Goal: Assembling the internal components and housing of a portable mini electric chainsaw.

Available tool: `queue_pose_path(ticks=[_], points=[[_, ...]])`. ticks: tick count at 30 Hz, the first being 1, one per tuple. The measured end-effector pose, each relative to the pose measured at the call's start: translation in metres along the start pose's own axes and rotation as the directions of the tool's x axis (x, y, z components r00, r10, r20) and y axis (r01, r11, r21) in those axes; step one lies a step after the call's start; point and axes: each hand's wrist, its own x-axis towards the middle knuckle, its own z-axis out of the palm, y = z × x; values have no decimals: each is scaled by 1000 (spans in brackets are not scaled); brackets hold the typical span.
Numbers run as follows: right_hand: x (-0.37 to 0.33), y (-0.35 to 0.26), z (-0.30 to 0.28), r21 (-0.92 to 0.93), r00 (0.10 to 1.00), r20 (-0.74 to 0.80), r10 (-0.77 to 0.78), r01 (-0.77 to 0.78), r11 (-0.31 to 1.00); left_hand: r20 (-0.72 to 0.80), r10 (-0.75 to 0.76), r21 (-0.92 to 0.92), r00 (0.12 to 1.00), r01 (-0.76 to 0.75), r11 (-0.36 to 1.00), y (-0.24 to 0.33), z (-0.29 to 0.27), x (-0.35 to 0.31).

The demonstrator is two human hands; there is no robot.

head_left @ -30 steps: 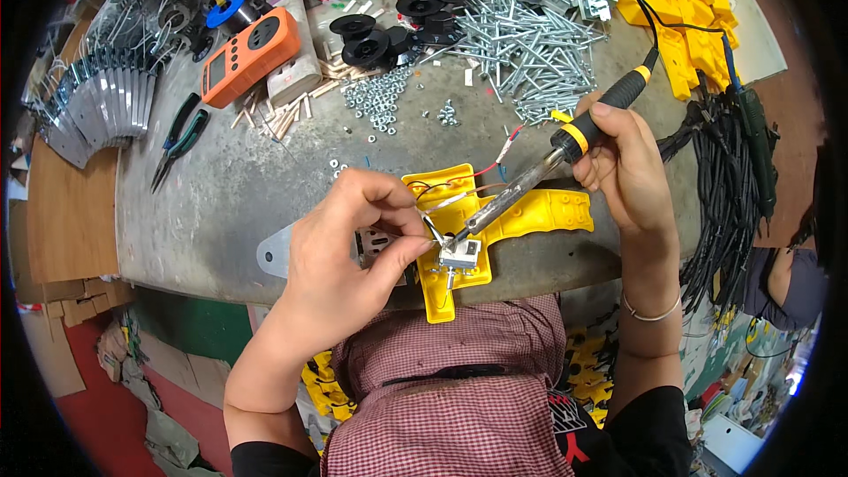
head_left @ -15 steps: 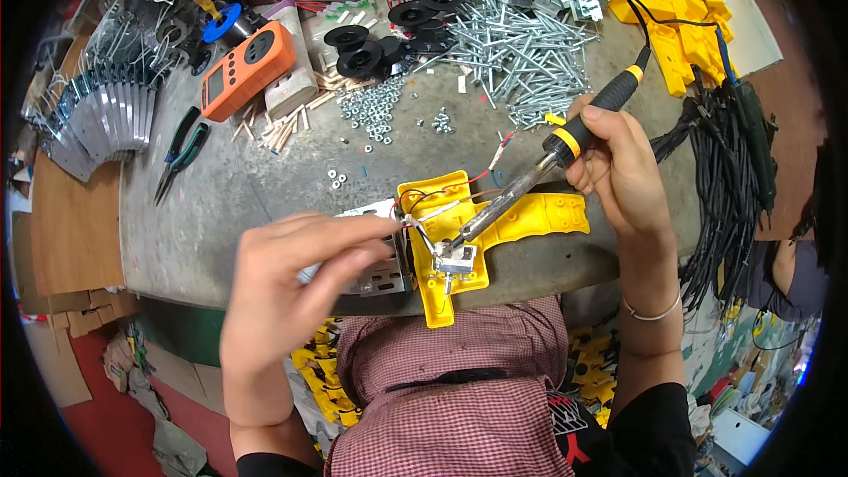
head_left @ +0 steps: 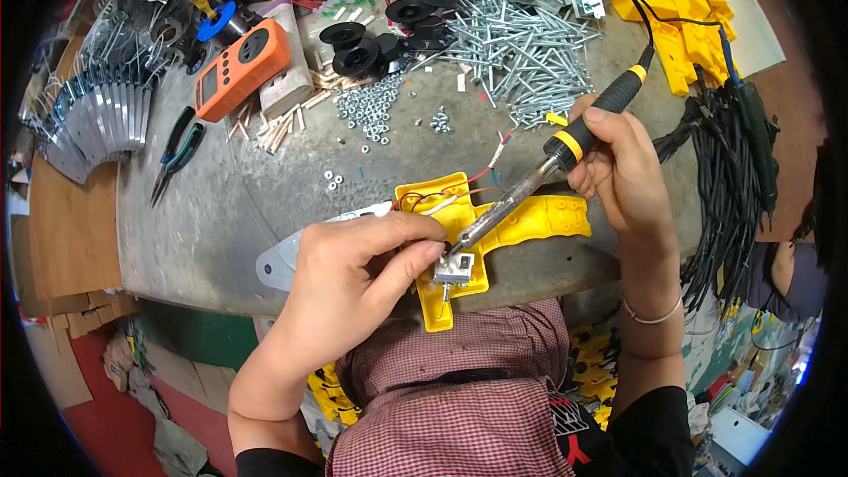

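My right hand [head_left: 627,172] grips a soldering iron [head_left: 579,137] by its black and yellow handle. The iron slants down to the left, its tip at a small metal-cased switch [head_left: 453,268]. That switch lies over a yellow plastic housing half [head_left: 539,216] with a handle-like arm pointing right. Thumb and forefinger of my left hand [head_left: 349,274] are pinched together just left of the iron's tip, on a thin black wire mostly hidden by the fingers. Red and black wires [head_left: 433,194] run across the housing's top. Beneath my left hand, a flat grey metal blade [head_left: 281,258] sticks out leftward.
An orange meter [head_left: 243,71] and pliers [head_left: 177,155] lie on the left, beside fanned metal blades [head_left: 102,119]. Farther back are nuts [head_left: 367,106], black spools [head_left: 358,55] and a screw heap [head_left: 530,53]. Yellow housings [head_left: 676,18] and black cables [head_left: 707,185] sit at the right.
My left hand has moved right, bringing its fingertips beside the iron's tip and uncovering more of the grey blade. My right hand and the soldering iron have hardly moved.
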Motion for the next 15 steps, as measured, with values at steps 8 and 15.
queue_pose_path(ticks=[8, 15], points=[[-1, 1, 2, -1, 1000, 11, -23, 23, 1000, 34, -60, -46, 998, 61, 997, -2, -4, 4], [-5, 0, 3, -6, 998, -3, -61, 61, 998, 44, 25, 108, 999, -30, 994, 4, -8, 4]])
